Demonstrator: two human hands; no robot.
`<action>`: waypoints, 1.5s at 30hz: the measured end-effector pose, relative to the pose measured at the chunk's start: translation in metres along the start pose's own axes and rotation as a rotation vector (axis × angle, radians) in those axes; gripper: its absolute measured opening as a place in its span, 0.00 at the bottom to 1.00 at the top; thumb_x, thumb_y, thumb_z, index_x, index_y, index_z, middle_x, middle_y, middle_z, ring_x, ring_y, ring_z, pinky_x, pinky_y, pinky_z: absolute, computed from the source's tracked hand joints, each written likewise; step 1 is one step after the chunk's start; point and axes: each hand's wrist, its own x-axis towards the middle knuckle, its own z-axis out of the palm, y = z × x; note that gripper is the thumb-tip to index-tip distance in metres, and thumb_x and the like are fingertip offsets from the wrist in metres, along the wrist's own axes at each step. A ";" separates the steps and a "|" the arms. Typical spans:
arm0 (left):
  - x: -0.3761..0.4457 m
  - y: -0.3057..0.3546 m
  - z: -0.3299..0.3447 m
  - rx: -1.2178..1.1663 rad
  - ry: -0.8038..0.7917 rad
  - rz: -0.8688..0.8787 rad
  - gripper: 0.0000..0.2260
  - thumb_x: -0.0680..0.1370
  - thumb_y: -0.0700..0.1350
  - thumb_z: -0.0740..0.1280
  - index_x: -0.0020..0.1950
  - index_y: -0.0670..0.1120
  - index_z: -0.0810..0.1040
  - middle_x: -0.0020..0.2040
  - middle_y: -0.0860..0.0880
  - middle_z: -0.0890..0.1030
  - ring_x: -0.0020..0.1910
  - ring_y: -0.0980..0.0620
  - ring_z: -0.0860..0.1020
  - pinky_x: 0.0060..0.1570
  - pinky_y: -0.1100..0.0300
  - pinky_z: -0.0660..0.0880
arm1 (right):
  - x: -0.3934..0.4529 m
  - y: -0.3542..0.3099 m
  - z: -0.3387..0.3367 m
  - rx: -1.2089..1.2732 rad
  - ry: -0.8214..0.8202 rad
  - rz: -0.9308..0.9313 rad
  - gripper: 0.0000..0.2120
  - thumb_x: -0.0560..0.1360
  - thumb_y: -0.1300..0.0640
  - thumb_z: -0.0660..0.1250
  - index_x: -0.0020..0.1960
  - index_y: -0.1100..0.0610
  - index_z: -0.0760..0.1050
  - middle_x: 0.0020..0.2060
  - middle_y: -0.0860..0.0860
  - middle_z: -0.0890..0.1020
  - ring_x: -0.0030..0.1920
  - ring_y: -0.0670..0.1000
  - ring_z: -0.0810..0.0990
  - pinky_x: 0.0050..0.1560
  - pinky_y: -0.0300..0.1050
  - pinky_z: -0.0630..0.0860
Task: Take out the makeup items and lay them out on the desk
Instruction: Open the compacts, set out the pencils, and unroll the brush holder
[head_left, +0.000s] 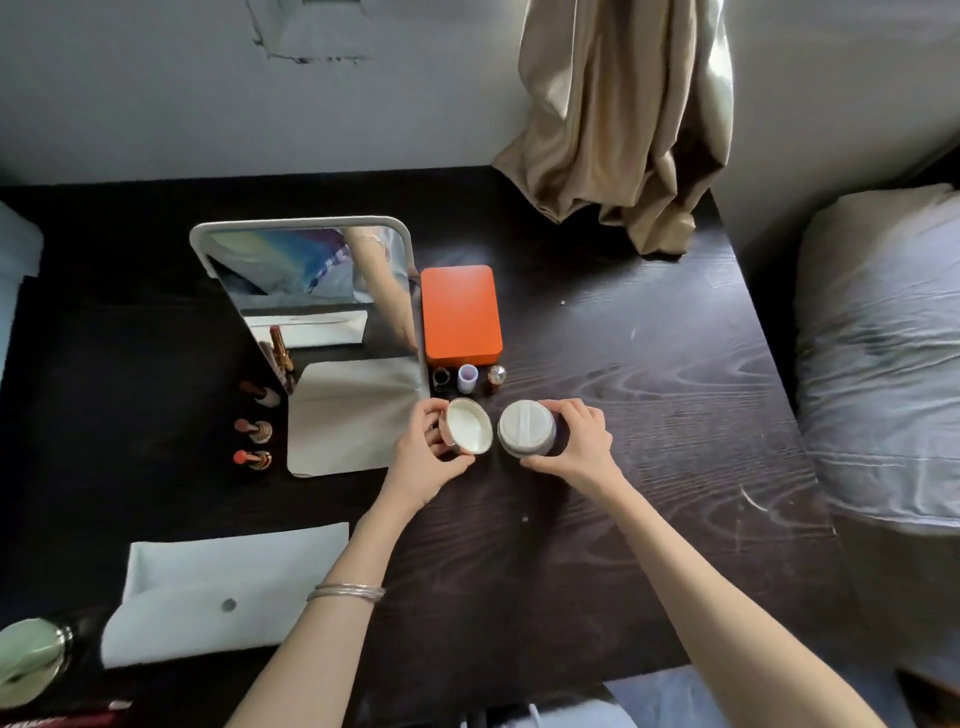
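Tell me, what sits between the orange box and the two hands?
In the head view, a row of three small items: a dark ring-shaped piece, a pale lilac cup and a small gold-capped bottle, between the orange box, left hand and right hand.

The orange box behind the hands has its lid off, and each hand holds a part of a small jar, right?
Not quite. The head view shows the orange box closed, lid on. The rest holds: the left hand holds the jar's lid and the right hand the jar.
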 end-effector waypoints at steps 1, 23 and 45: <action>0.001 -0.001 0.001 0.068 0.021 0.030 0.29 0.65 0.33 0.76 0.60 0.48 0.68 0.55 0.56 0.73 0.50 0.64 0.75 0.46 0.74 0.73 | 0.002 0.001 -0.001 -0.011 -0.004 -0.012 0.33 0.61 0.48 0.78 0.63 0.47 0.70 0.58 0.44 0.73 0.63 0.50 0.62 0.55 0.48 0.59; 0.003 -0.019 0.002 0.622 0.223 0.077 0.31 0.66 0.49 0.77 0.67 0.47 0.71 0.56 0.45 0.68 0.58 0.47 0.68 0.55 0.59 0.66 | 0.006 0.001 0.011 -0.185 0.001 0.072 0.38 0.62 0.46 0.77 0.68 0.42 0.65 0.59 0.51 0.67 0.62 0.54 0.62 0.61 0.52 0.59; -0.059 0.021 -0.019 0.176 0.242 0.193 0.32 0.66 0.45 0.78 0.67 0.50 0.71 0.59 0.53 0.71 0.55 0.58 0.71 0.50 0.70 0.69 | -0.032 -0.045 -0.025 0.257 -0.088 -0.253 0.36 0.61 0.54 0.80 0.65 0.46 0.69 0.59 0.46 0.70 0.64 0.50 0.68 0.65 0.46 0.66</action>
